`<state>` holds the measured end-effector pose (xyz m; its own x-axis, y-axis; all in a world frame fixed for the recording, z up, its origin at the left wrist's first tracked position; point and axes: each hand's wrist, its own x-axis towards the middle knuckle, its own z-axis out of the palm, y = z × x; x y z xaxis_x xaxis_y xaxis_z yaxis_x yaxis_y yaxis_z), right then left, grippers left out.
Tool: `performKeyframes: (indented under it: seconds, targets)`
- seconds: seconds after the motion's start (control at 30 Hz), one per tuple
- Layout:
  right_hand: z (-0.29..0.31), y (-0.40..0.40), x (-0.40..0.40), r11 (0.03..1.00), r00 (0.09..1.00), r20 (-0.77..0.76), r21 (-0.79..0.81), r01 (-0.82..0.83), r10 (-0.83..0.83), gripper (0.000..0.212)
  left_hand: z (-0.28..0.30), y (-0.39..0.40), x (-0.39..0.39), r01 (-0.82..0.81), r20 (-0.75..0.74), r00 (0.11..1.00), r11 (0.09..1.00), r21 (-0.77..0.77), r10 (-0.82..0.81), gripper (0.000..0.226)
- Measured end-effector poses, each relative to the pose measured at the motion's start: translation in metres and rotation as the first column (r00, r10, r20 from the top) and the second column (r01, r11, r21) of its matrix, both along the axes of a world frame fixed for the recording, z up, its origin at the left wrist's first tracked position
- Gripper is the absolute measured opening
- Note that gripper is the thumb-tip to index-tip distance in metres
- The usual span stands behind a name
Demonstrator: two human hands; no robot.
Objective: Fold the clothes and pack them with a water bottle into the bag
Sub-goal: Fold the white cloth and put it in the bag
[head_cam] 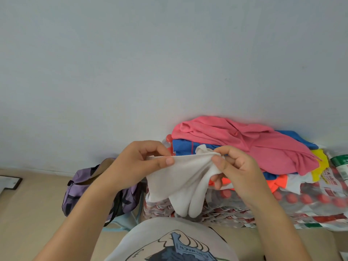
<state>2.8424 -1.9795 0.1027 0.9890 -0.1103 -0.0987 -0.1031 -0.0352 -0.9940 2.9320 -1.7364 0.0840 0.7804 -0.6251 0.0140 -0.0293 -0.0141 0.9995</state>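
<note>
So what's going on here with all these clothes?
A person is holding up white socks, pinching the top edge with the left hand and the right hand. A pink garment tops an unfolded pile on shrink-wrapped packs of bottles. The purple bag sits open to the left, not yet packed.

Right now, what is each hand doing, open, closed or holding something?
Left hand: pinching one end of the white socks.
Right hand: pinching the other end of the same socks.
</note>
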Motion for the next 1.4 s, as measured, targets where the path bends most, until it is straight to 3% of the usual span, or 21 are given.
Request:
performKeyframes:
  seconds: [0.1,0.27,0.37,0.47,0.57,0.63,0.7,0.77,0.87,0.97,1.07,1.17,1.3,1.4]
  targets:
    - [-0.002,-0.004,0.004,0.998,0.998,0.035,-0.028,0.048,-0.047,0.014,-0.004,0.005,0.007,0.049,-0.147,0.988,0.998,-0.044,-0.055,0.02]
    - [-0.012,-0.011,0.015,0.985,0.986,0.044,-0.064,0.162,-0.159,0.014,-0.013,-0.002,0.011,-0.113,-0.211,0.971,0.994,-0.001,0.111,0.013]
    - [-0.024,-0.008,0.02,0.978,0.982,-0.001,-0.088,0.189,-0.19,0.008,-0.015,-0.013,0.009,-0.307,-0.272,0.914,0.952,0.017,0.299,0.023]
    - [-0.029,0.0,0.02,0.982,0.984,-0.042,-0.087,0.17,-0.174,0.009,-0.019,-0.023,0.007,-0.471,-0.336,0.829,0.882,0.007,0.446,0.029]
    - [-0.024,0.009,0.017,0.996,0.992,-0.104,-0.063,0.07,-0.076,0.009,-0.018,-0.027,0.006,-0.527,-0.372,0.794,0.849,-0.028,0.48,0.019]
    - [-0.016,0.015,0.012,0.997,0.99,-0.116,-0.012,-0.081,0.079,0.009,-0.015,-0.03,0.004,-0.496,-0.376,0.82,0.863,-0.093,0.431,0.017]
    - [-0.006,0.021,0.007,0.97,0.971,-0.031,0.073,-0.233,0.235,0.017,-0.011,-0.033,0.0,-0.44,-0.358,0.861,0.882,-0.171,0.361,0.025]
    - [0.002,0.026,0.007,0.956,0.957,0.025,0.045,-0.289,0.288,0.018,-0.007,-0.036,-0.004,-0.392,-0.34,0.89,0.891,-0.228,0.304,0.025]
    - [0.001,0.031,0.01,0.963,0.988,0.038,-0.231,-0.136,0.149,0.007,-0.005,-0.04,-0.009,-0.357,-0.339,0.904,0.898,-0.258,0.262,0.023]
    - [-0.005,0.029,0.01,0.818,0.989,0.13,-0.575,0.023,0.064,0.012,-0.009,-0.043,-0.012,-0.351,-0.343,0.903,0.905,-0.239,0.26,0.024]
    - [-0.006,0.026,0.009,0.741,0.968,0.211,-0.671,0.04,0.138,0.008,-0.011,-0.044,-0.013,-0.342,-0.348,0.903,0.91,-0.233,0.251,0.02]
    - [-0.011,0.023,0.012,0.758,0.966,0.199,-0.652,0.006,0.164,0.013,-0.017,-0.044,-0.012,-0.349,-0.341,0.903,0.908,-0.233,0.26,0.028]
    - [-0.04,0.011,0.02,0.843,0.998,0.066,-0.537,0.024,0.014,0.016,-0.036,-0.046,-0.007,-0.369,-0.348,0.89,0.913,-0.172,0.294,0.016]
    - [-0.068,0.005,0.021,0.881,0.997,-0.067,-0.468,-0.072,0.045,0.039,-0.052,-0.045,-0.007,-0.316,-0.344,0.902,0.942,-0.118,0.259,0.011]
